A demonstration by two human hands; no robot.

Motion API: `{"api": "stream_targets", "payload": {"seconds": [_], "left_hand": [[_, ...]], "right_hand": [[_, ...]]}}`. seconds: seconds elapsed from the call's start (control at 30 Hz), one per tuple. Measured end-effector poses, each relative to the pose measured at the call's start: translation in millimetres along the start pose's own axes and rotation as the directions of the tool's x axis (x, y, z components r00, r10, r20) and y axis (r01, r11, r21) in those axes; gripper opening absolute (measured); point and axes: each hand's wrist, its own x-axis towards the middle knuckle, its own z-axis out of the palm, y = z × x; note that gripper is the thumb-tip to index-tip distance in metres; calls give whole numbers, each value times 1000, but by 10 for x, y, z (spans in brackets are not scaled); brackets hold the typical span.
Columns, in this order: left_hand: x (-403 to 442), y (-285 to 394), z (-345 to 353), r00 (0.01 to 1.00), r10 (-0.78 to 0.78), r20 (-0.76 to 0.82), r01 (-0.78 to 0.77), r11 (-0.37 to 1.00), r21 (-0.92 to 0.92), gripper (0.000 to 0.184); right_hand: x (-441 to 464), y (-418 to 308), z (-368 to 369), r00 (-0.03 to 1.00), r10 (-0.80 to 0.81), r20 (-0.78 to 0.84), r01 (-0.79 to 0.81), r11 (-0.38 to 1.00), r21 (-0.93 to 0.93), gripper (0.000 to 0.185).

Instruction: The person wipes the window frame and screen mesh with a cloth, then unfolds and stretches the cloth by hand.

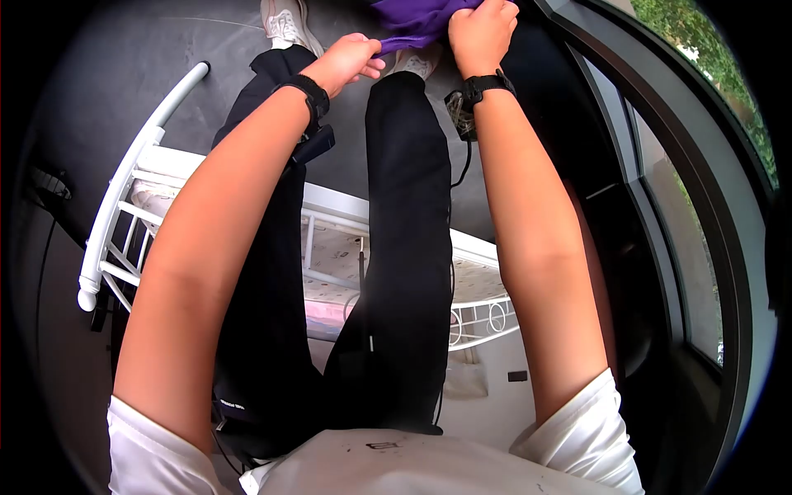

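Note:
A purple cloth [417, 18] stretches between my two hands at the top of the view, partly cut off by the edge. Its kind, garment or other fabric, cannot be made out. My left hand [348, 63] pinches a narrow, pulled-out end of it between thumb and fingers. Higher up and to the right, my right hand [482, 35] is closed in a fist around the cloth's other side. Both arms reach out straight, and each wrist wears a black strap with a small device.
A white metal bed frame [334, 200] with a patterned mattress [334, 256] shows behind and between my black-trousered legs. My light shoes [285, 29] rest on the dark grey floor [214, 41]. A dark-framed window [676, 214] runs along the right. Thin cables hang near my legs.

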Motion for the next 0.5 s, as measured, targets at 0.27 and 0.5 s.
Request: {"api": "stream_targets", "payload": {"seconds": [0.27, 0.5], "left_hand": [[-59, 243, 151, 996, 21, 87, -26, 998, 57, 21], [-208, 727, 331, 996, 23, 81, -37, 985, 170, 28]], "right_hand": [[-229, 327, -97, 987, 142, -68, -138, 988, 69, 39], [-236, 451, -200, 923, 385, 21, -384, 913, 135, 34]]}}
